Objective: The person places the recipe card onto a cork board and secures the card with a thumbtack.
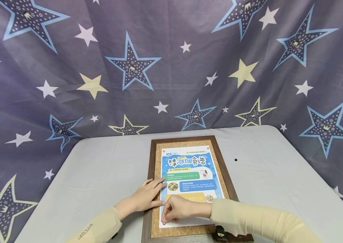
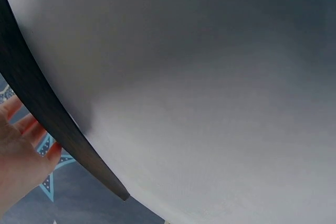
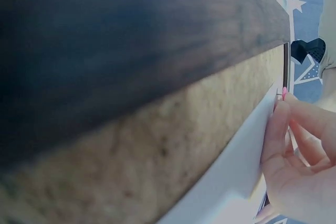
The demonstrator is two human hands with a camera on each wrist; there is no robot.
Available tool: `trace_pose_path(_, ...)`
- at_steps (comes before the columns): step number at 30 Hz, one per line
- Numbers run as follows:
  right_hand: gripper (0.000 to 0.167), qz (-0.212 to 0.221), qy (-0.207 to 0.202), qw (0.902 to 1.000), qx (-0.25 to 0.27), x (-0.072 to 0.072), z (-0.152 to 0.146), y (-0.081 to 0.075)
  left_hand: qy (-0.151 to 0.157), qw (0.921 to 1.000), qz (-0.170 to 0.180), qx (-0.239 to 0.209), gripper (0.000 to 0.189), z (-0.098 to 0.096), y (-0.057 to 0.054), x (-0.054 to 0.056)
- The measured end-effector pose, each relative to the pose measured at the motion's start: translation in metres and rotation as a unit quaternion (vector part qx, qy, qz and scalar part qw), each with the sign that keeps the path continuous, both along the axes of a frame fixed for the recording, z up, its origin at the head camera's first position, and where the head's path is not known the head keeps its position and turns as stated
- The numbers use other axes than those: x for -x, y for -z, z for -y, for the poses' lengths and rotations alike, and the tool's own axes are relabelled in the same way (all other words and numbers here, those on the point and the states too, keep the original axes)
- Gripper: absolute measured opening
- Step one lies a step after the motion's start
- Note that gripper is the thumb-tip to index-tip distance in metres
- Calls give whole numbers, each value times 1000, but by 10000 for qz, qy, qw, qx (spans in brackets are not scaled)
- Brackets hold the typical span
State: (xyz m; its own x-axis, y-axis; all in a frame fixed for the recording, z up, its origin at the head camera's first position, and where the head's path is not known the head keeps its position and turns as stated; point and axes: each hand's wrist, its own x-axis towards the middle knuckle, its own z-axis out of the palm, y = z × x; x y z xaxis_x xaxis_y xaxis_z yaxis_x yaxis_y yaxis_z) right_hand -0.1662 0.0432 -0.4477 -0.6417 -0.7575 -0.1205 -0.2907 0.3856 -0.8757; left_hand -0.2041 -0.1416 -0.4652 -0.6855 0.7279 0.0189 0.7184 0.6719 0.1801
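A printed poster (image 1: 189,221) lies on a cork board (image 1: 156,233) with a dark wooden frame (image 1: 154,155). My right hand (image 1: 178,207) pinches a pink push pin (image 3: 284,92) between thumb and forefinger at the poster's lower left corner. In the right wrist view the pin's thin needle shows beside the paper's edge. My left hand (image 1: 147,195) rests across the frame's left side, its extended fingers reaching the poster's left margin. Part of that hand is hidden behind the frame in the left wrist view.
Small orange-red pins sit at the poster's upper left (image 1: 163,151) and upper right (image 1: 208,147) corners. A small black object (image 1: 235,160) lies right of the board on the grey-white table (image 1: 104,168). Behind the table hangs a star-patterned curtain (image 1: 171,77).
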Motion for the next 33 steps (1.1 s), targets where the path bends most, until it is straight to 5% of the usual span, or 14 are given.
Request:
trace_pose_path(8,6,-643,64,9977,-183,-4,4,-1,15,10000,-38,-10,63,1,1,0)
trace_pose_path(22,5,776,-91,9962,385,3,-9,-3,-16,9999,105,-21,69,0,0,-1)
trace_pose_path(33,10,652,-55,9976,220,12,-32,-7,-17,9999,122,-44,66,1,1,1)
